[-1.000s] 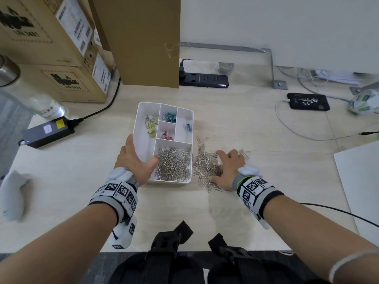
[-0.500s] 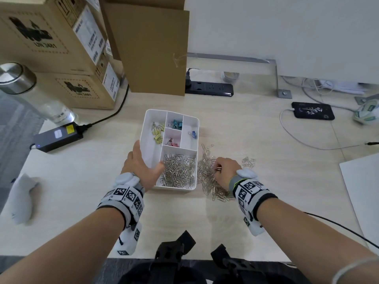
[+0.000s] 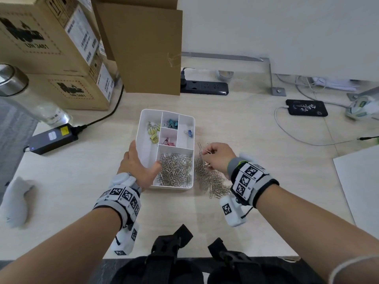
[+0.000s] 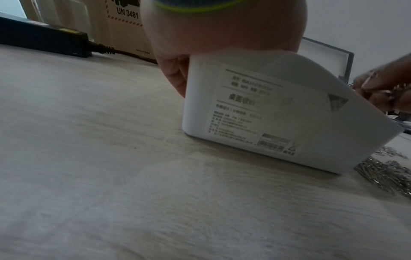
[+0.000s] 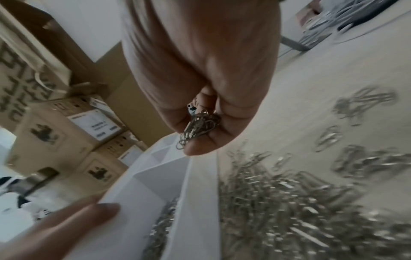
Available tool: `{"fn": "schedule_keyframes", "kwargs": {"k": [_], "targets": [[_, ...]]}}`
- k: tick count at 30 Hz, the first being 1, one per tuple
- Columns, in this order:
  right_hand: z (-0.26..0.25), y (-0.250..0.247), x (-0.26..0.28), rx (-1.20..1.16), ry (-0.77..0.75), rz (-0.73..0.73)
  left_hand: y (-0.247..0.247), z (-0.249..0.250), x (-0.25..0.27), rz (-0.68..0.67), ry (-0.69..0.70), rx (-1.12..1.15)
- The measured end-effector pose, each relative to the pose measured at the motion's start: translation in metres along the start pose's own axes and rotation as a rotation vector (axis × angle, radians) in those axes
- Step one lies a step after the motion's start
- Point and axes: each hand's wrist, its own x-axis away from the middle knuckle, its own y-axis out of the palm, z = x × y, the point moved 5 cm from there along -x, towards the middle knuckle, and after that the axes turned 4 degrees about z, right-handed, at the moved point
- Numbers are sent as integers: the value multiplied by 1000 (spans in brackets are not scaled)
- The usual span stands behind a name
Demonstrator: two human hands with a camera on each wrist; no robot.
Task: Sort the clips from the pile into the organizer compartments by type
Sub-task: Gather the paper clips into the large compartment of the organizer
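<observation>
Since a second ago the right hand [image 3: 218,157] has left the tabletop and risen, fingers now pinching a small bunch of silver wire paper clips [image 5: 199,126] just right of the white plastic compartment organizer [image 3: 185,117]. Its target is probably the lower compartment at frame centre, already heaped with matching paper clips [image 3: 175,170]. The left hand [image 3: 137,162] grips the organizer's lower left edge, thumb curled over the rim, steadying it. To do the step well, the bunch should travel over the right wall and drop low, so no clips snag or spill back. A loose pile of silver clips [image 3: 211,181] remains beside that wall. Coloured binder clips lie in the upper compartments; a black power strip [image 3: 205,88] and cardboard boxes [image 3: 51,48] stand well apart, obstructing nothing.
</observation>
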Motion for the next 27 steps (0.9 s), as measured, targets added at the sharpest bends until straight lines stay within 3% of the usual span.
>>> {"fn": "schedule_keyframes", "kwargs": {"k": [7, 11, 21, 27], "targets": [[-29, 45, 14, 15, -147, -119, 0, -1, 0, 9, 16, 17], [-21, 65, 14, 362, -190, -298, 0, -1, 1, -2, 16, 21], [-21, 33, 4, 306, -281, -43, 1, -5, -2, -22, 2, 12], [10, -11, -6, 355, -198, 81, 1, -4, -1, -22, 6, 18]]}}
